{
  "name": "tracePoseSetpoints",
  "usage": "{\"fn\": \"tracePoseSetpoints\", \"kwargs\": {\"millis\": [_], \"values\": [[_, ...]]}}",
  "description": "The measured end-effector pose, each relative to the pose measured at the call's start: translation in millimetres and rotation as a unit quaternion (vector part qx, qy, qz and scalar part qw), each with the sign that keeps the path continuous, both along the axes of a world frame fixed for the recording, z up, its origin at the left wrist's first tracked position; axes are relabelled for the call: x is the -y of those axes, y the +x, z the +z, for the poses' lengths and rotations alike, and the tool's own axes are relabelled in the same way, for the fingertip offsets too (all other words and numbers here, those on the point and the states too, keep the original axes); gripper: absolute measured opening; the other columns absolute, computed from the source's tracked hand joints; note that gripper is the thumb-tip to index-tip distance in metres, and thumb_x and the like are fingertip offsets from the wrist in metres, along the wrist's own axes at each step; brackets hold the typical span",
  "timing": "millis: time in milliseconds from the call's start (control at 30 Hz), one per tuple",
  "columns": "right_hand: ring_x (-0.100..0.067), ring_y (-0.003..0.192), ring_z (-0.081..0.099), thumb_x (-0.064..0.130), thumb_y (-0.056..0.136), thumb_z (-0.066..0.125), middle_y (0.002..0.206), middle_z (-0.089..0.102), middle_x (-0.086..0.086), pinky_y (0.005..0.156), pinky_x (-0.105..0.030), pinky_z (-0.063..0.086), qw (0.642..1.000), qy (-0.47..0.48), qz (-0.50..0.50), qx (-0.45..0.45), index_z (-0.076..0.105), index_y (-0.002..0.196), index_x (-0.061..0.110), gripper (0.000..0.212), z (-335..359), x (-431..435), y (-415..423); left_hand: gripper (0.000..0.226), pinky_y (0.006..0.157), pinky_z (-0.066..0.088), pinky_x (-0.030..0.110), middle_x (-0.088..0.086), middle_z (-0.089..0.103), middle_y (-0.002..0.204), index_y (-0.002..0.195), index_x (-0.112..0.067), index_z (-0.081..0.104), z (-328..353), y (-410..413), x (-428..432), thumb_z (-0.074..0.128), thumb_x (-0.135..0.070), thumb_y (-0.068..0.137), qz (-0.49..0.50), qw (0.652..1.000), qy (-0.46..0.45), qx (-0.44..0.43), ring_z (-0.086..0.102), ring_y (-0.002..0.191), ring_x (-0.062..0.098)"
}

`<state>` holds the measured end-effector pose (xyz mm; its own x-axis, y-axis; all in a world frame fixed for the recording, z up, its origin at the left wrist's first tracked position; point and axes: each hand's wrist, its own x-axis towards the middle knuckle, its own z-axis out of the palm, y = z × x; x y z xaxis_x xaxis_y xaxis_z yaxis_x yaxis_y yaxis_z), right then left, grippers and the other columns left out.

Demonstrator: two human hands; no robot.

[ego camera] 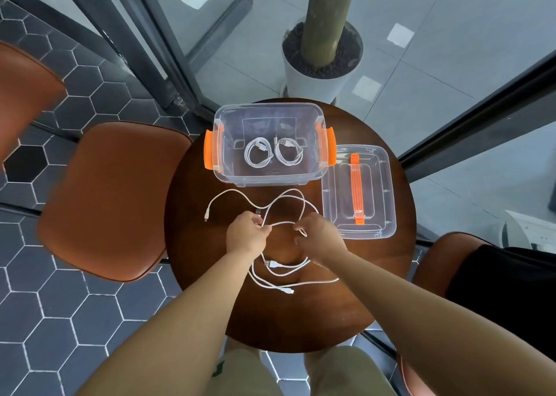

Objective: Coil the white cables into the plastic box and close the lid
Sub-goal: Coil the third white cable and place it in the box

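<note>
Two white cables (246, 155) lie coiled in the clear box (267, 176).

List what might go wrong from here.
1. The cable pinched by the left hand and right hand runs close to the loose cable below them, so coiling may snag it.
2. The lid lies near the table edge, where an arm could knock it off.
3. The coils in the box may spring open when another lands on them.
</note>
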<state>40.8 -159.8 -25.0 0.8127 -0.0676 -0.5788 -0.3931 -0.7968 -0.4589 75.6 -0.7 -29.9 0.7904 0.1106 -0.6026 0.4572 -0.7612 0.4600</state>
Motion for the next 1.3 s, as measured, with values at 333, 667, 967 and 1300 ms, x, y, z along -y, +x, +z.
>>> {"fn": "tracePoseSetpoints", "kwargs": {"millis": [333, 667, 967, 1300], "values": [[-0.014, 0.077, 0.064, 0.012, 0.089, 0.067, 0.084, 0.068, 0.007, 0.072, -0.029, 0.055, 0.985, 0.095, -0.089, 0.11, 0.074, 0.102, 0.019, 0.016, 61.6, 17.2, 12.4, 0.024, 0.072, 0.047, 0.033, 0.005, 0.071, 0.088, 0.091, -0.009, 0.072, 22.5, 15.5, 0.7, 0.056, -0.025, 0.098, -0.001, 0.999, -0.032, 0.035, 0.067, 0.092, 0.027], [-0.022, 0.05, 0.058, -0.006, 0.089, 0.057, 0.068, 0.061, -0.012, 0.051, -0.032, 0.057, 0.925, 0.26, -0.259, 0.098, 0.069, 0.1, 0.007, 0.021, 120.1, 43.1, 33.7, 0.032, 0.096, 0.05, 0.035, -0.003, 0.064, 0.117, 0.13, -0.018, 0.06, 77.4, 7.5, 1.0, 0.056, -0.019, 0.098, 0.007, 0.988, -0.122, 0.099, 0.064, 0.105, 0.017], [-0.017, 0.056, 0.056, -0.011, 0.094, 0.047, 0.067, 0.056, -0.011, 0.054, -0.03, 0.06, 0.717, 0.549, -0.43, -0.011, 0.064, 0.107, -0.01, 0.022, 163.7, 36.8, 26.9, 0.027, 0.062, 0.055, 0.03, 0.013, 0.071, 0.071, 0.082, -0.004, 0.07, 114.1, -34.6, 2.9, 0.053, -0.017, 0.098, 0.271, 0.906, -0.323, 0.037, 0.066, 0.07, 0.031], [-0.03, 0.069, 0.073, 0.008, 0.09, 0.065, 0.076, 0.071, -0.019, 0.079, -0.045, 0.063, 0.904, 0.38, -0.192, 0.04, 0.075, 0.095, 0.006, 0.011, 179.9, -2.9, -2.7, 0.03, 0.088, 0.054, 0.041, 0.014, 0.076, 0.092, 0.099, -0.005, 0.065, 175.8, -23.4, -4.9, 0.049, -0.03, 0.103, 0.412, 0.679, -0.607, -0.019, 0.077, 0.085, 0.027]]}}
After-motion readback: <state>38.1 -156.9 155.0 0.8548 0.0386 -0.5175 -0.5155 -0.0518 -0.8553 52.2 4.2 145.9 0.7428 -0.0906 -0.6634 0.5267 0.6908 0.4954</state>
